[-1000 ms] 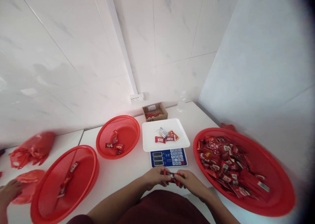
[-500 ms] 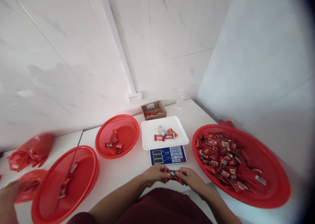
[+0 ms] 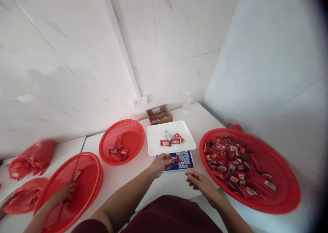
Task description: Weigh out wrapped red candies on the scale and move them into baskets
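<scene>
My left hand (image 3: 161, 164) pinches a small red and dark wrapped candy (image 3: 175, 159) over the keypad of a blue-and-white scale (image 3: 188, 164). To its right, my right hand (image 3: 198, 181) hovers by the table's front edge, fingers loosely bent and apart, with nothing visible in them. On the scale's white tray (image 3: 153, 140) lie several wrapped candies: a silver one (image 3: 167, 135), an orange one (image 3: 179, 137) and red ones (image 3: 165, 143). A large red basket (image 3: 287, 195) heaped with red-wrapped candies (image 3: 233, 158) stands at the right.
A red basket (image 3: 138, 127) with several candies stands left of the scale. Another red basket (image 3: 98, 171) is nearer, with a co-worker's hand (image 3: 65, 193) inside. Red plastic bags (image 3: 36, 156) lie far left. A cardboard box (image 3: 167, 116) sits behind the tray.
My left hand has moved the candy forward over the scale's keypad. My right hand has let go of it and drawn apart. A co-worker's hand has reached into the near-left basket.
</scene>
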`<state>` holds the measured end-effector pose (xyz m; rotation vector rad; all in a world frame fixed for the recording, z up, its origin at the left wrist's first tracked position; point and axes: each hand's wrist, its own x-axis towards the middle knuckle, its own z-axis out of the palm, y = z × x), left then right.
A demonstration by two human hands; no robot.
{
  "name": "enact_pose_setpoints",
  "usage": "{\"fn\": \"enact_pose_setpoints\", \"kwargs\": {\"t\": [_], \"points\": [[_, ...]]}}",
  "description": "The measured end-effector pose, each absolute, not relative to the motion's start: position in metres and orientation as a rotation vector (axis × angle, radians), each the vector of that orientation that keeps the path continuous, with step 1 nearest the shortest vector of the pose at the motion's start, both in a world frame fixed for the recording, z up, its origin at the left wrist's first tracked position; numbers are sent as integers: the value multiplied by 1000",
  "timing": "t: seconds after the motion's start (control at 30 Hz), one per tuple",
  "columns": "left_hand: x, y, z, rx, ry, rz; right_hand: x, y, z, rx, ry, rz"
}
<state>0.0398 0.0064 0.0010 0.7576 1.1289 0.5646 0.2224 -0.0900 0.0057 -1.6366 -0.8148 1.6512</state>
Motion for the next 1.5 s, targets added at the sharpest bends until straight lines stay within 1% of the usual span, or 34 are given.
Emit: {"fn": "enact_pose_setpoints", "kwargs": {"t": [0.1, 0.2, 0.4, 0.6, 0.67, 0.73, 0.8, 0.87, 0.93, 1.27, 1.5], "points": [[47, 26, -2, 700, 1218, 679, 223, -93, 4, -1639, -765, 1663], [56, 39, -7, 708, 1253, 720, 223, -96, 2, -1622, -761, 1683], [67, 42, -12, 829, 1290, 656, 226, -98, 1, -1624, -764, 1686], [66, 40, -12, 1073, 1405, 529, 230, -100, -4, -1618, -771, 1685], [64, 40, -13, 1351, 1444, 523, 231, -101, -5, -1617, -782, 1682], [63, 40, -14, 1833, 1432, 488, 232, -102, -6, -1622, -793, 1677], [64, 42, -16, 2309, 1333, 371, 232, -104, -8, -1629, -796, 1675], [67, 46, -18, 2565, 1228, 220, 234, -105, -11, -1638, -792, 1679], [72, 53, -22, 2686, 1165, 110, 235, -107, -14, -1641, -797, 1677], [88, 84, -39, 2742, 1163, -120, 246, -113, -20, -1696, -780, 1640], [90, 95, -38, 2736, 1161, -148, 255, -118, -30, -1700, -770, 1614]]}}
